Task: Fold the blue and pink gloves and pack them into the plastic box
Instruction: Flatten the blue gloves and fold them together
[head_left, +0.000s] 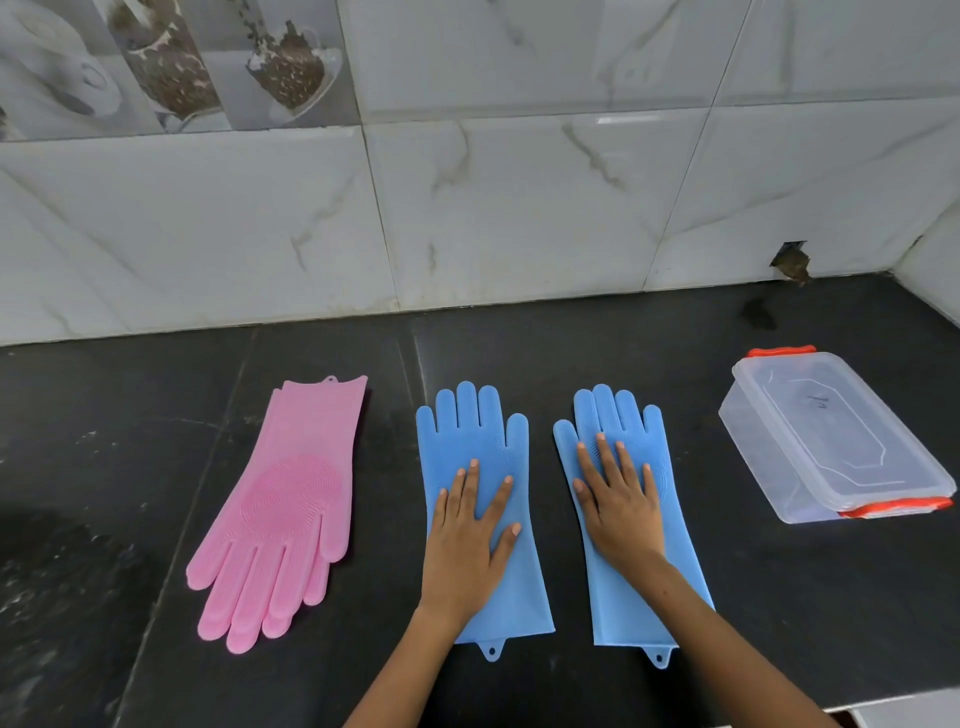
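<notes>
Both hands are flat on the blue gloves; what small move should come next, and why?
Probably fold one blue silicone glove in half, cuff towards fingers. Both lie flat and unfolded under the open left hand and right hand, and the lidded clear plastic box looks shorter than they do.

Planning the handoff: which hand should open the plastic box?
Probably right. The right hand lies flat on the right blue glove, next to the plastic box; the left hand is farther away.
</notes>
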